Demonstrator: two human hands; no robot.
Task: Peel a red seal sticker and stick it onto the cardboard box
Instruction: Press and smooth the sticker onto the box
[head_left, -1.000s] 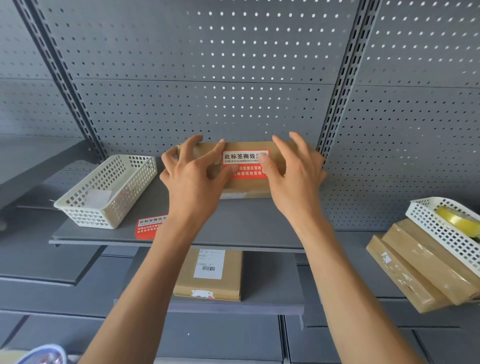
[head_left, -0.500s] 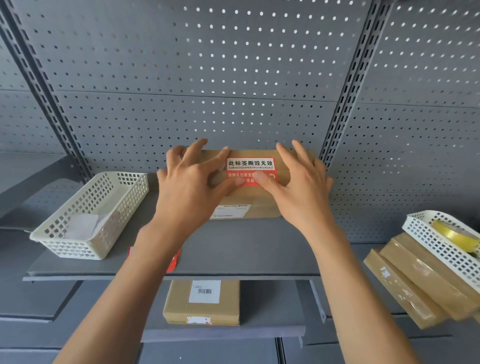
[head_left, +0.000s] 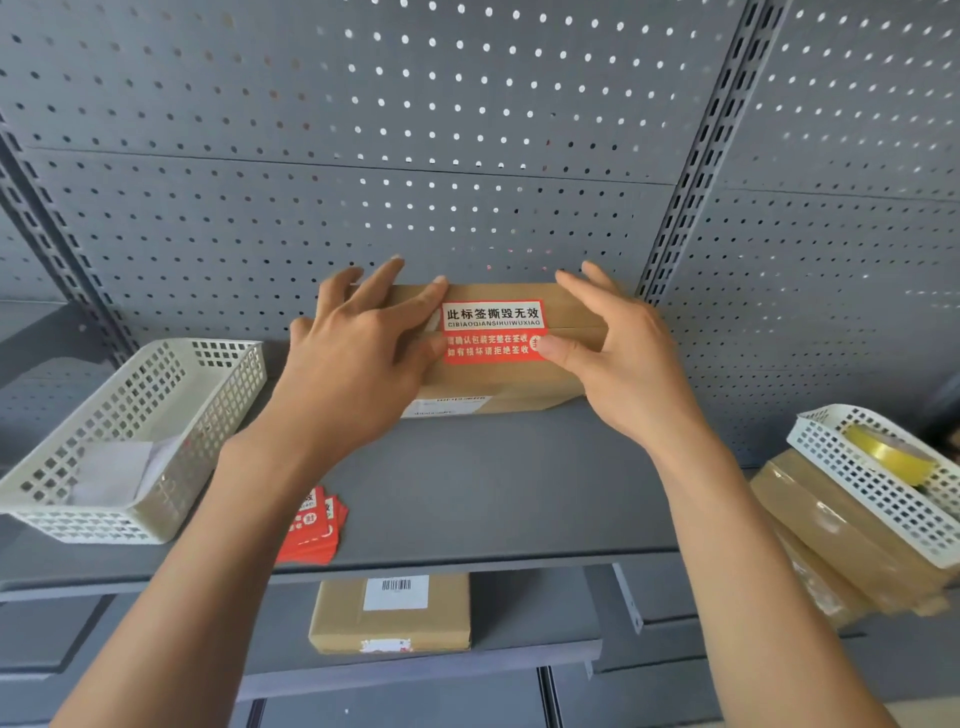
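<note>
A flat cardboard box (head_left: 566, 306) lies on the grey shelf against the pegboard. A red seal sticker (head_left: 491, 330) with a white band of black characters sits across the box's seam. My left hand (head_left: 358, 358) rests on the box's left part, thumb pressing the sticker's left edge. My right hand (head_left: 623, 358) is at the box's right end, thumb on the sticker's right edge. A small stack of red seal stickers (head_left: 311, 530) lies near the shelf's front edge, partly hidden by my left forearm.
A white perforated basket (head_left: 171, 384) with paper inside stands at the left of the shelf (head_left: 493, 499). At the right, a second white basket (head_left: 852, 478) with yellow tape sits on wrapped parcels (head_left: 831, 540). Another labelled box (head_left: 395, 613) lies on the lower shelf.
Both thumbs have slid apart from the sticker's middle to its left and right edges, uncovering its whole face. The view has tilted so the stack of stickers shows more.
</note>
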